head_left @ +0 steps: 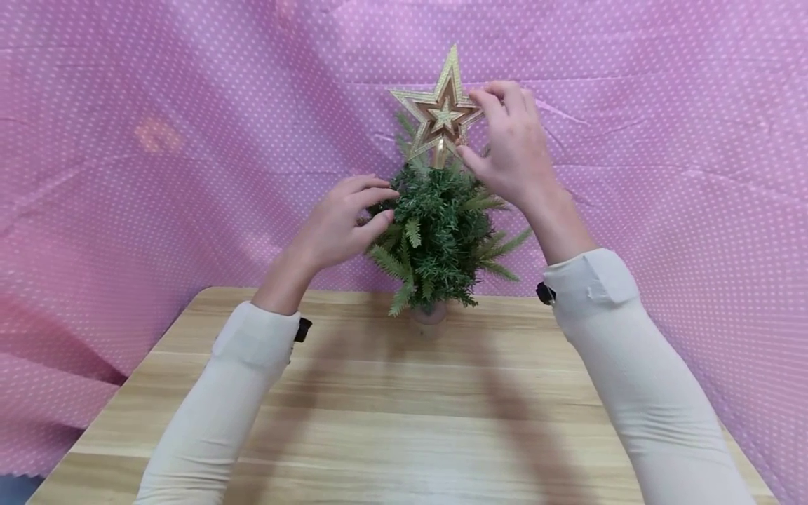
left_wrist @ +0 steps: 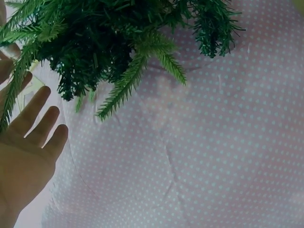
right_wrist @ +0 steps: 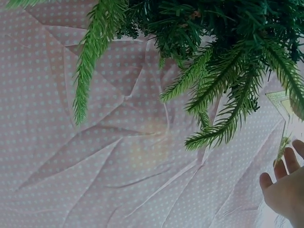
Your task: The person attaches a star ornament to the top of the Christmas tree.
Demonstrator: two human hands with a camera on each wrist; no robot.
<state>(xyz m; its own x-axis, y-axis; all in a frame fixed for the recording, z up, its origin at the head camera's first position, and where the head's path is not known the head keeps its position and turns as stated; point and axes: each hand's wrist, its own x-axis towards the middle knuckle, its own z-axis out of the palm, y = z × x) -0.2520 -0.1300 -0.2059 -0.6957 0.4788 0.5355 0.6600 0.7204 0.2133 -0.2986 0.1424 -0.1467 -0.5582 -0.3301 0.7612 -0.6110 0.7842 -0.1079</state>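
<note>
A small artificial Christmas tree (head_left: 442,231) with dark green needles and lighter sprigs stands upright on a wooden table. At its top sits a gold star tree topper (head_left: 445,116) with a smaller star inside its outline. My right hand (head_left: 514,144) is beside the star, forefinger and thumb apart at its right-hand points; contact looks light at most. Against the tree's upper left side, my left hand (head_left: 347,217) has its fingertips at the branches, fingers loosely extended. The left wrist view shows spread fingers beside a light green sprig (left_wrist: 123,85). In the right wrist view, fingers are close to the star's edge.
The tree's pale round base (head_left: 429,313) rests near the back of the wooden table (head_left: 404,421). Pink cloth with white dots (head_left: 252,140) hangs behind and around the table. Dark wrist devices (head_left: 546,293) show at both pale sleeves.
</note>
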